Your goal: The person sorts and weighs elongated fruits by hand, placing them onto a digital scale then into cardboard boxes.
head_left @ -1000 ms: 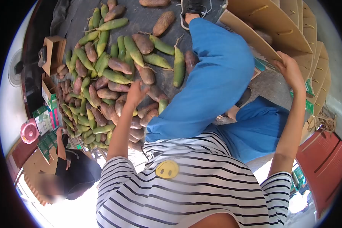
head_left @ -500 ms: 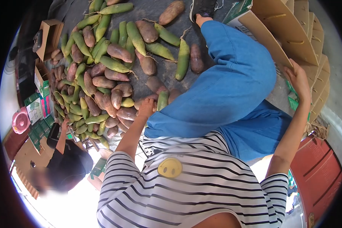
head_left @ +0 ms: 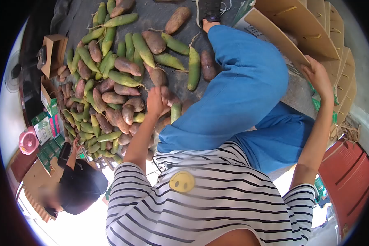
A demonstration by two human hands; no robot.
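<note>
My left hand (head_left: 155,101) is at the near edge of a large heap of root vegetables, its fingers curled round a reddish-brown root vegetable (head_left: 166,95) that is partly hidden. A short green radish (head_left: 176,111) lies just to the right of it, against my blue trouser leg. My right hand (head_left: 318,78) grips the near edge of an open cardboard box (head_left: 281,40), fingers over the rim. Little of the box's inside shows.
Long green radishes (head_left: 142,49) and reddish-brown roots (head_left: 127,65) spread over a dark ground sheet (head_left: 151,12). Several folded cartons (head_left: 343,86) stand at right. Another person in a dark cap (head_left: 83,186) is at lower left, near a pink fan (head_left: 28,140).
My left hand has moved forward along the heap and closed round a reddish-brown root. My right hand stays on the box edge. The whole view has shifted slightly.
</note>
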